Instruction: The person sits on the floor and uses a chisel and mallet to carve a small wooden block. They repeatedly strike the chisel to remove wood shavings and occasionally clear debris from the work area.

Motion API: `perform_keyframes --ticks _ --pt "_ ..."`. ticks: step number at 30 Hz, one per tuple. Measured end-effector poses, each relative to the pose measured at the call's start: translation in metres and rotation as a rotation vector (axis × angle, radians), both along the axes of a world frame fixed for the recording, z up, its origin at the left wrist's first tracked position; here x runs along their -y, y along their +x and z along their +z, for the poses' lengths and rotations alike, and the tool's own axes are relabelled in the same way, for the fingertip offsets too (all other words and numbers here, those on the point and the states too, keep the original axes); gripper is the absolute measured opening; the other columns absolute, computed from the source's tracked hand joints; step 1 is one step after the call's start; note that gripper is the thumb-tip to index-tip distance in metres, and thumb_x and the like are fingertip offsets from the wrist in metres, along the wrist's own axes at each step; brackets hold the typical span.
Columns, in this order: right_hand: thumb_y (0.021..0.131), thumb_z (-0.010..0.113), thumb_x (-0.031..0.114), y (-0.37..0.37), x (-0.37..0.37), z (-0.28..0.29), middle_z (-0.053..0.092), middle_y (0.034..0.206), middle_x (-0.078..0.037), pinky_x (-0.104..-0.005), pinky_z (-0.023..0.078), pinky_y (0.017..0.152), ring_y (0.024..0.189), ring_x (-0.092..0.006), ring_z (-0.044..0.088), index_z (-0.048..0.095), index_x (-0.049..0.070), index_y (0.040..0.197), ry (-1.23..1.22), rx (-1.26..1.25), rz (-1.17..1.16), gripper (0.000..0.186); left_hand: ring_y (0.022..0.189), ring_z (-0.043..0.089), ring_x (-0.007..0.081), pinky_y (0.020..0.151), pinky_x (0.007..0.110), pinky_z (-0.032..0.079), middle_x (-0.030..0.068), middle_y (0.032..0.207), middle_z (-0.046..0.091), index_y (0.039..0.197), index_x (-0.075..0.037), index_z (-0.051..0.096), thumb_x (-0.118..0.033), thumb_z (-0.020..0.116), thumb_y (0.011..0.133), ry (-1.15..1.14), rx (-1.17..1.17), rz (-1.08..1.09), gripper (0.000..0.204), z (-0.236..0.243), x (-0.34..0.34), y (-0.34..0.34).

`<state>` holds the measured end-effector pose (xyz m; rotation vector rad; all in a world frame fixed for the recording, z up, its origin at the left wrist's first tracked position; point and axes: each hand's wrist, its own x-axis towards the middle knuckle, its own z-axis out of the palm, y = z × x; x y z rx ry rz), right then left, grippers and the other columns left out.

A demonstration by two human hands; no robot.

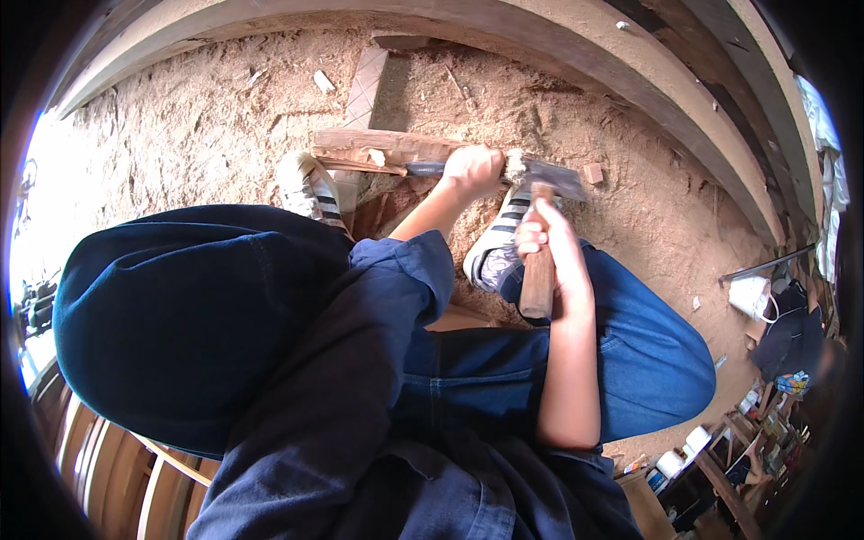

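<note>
Slats (106,481), wooden, several, exact count uncertain: near left edge. Sawdust floor (202,126), one: broad stretch on the left, bounded on the far side by a long timber (504,29) that appears curved.

Shoes, striped, two: left shoe (309,187) just near of the workpiece's left end; right shoe (497,236) near of the left hand. Plank (364,94), one, with lines on its face: runs from the far side down to the workpiece. Workpiece (391,142), one, rough brown wood: lies crosswise at centre, far of the shoes, its left end above the left shoe; pale chip (376,157), one, at its near edge.

Chisel (425,168), one, dark shank pointing left, along the workpiece's near edge. Left hand (474,169), one: fingers closed round the chisel, a frayed pale end (516,166) showing to its right. Hammer (538,279), one, wooden handle, grey head blurred, beside that frayed end; contact cannot be told. Right hand (560,243), one: wrapped firmly round the hammer's handle.

Small block (593,173), one, just right of the hammer head; a wide band of floor extends beyond it. White bucket (749,295), one: far right.
</note>
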<state>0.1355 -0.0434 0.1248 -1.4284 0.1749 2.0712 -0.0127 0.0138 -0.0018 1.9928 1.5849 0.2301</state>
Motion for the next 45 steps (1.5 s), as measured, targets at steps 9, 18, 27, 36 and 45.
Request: perform_keyframes --ticks 9,18,27,36,45 --pt "0.096 0.050 0.033 0.044 -0.015 0.014 0.038 0.061 0.002 -0.0226 0.034 0.046 0.050 -0.0061 0.038 0.041 0.009 0.080 0.266 0.219 -0.265 0.031 0.079 0.068 0.0287 0.073 0.038 0.055 0.0157 0.081 0.068 0.077 -0.005 0.067 -0.024 0.067 0.076 0.014 0.023 -0.037 0.019 0.001 0.004 -0.011" --pt "0.093 0.057 0.028 -0.003 -0.005 -0.008 0.037 0.059 0.004 -0.0183 0.032 0.042 0.046 -0.0036 0.035 0.043 0.004 0.084 0.045 -0.121 0.005 0.029 0.081 0.068 0.0284 0.073 0.037 0.055 0.0162 0.082 0.068 0.080 -0.006 0.067 -0.022 0.068 0.073 -0.018 0.005 -0.077 0.017 -0.003 0.002 -0.016" --pt "0.100 0.040 0.032 0.065 -0.032 0.029 0.037 0.061 0.002 -0.0222 0.037 0.046 0.049 -0.0066 0.037 0.037 0.009 0.075 0.354 0.462 -0.579 0.034 0.080 0.068 0.0288 0.072 0.037 0.055 0.0158 0.082 0.069 0.077 -0.006 0.067 -0.012 0.062 0.071 -0.081 -0.020 -0.058 0.009 0.005 -0.002 -0.010" --pt "0.092 0.058 0.031 0.000 -0.013 0.006 0.039 0.058 0.003 -0.0192 0.034 0.044 0.046 -0.0052 0.036 0.046 0.007 0.085 0.096 -0.069 0.105 0.028 0.081 0.068 0.0285 0.074 0.038 0.055 0.0145 0.082 0.069 0.080 -0.007 0.067 -0.027 0.069 0.075 -0.050 -0.015 -0.018 0.020 0.005 0.000 -0.025" --pt "0.096 0.048 0.024 0.036 -0.022 0.013 0.038 0.062 0.001 -0.0203 0.036 0.046 0.049 -0.0069 0.037 0.037 0.007 0.072 0.262 0.431 -0.588 0.031 0.081 0.068 0.0283 0.072 0.038 0.055 0.0152 0.084 0.069 0.079 -0.007 0.067 -0.017 0.065 0.076 -0.075 -0.007 -0.027 0.011 0.009 0.000 -0.012"
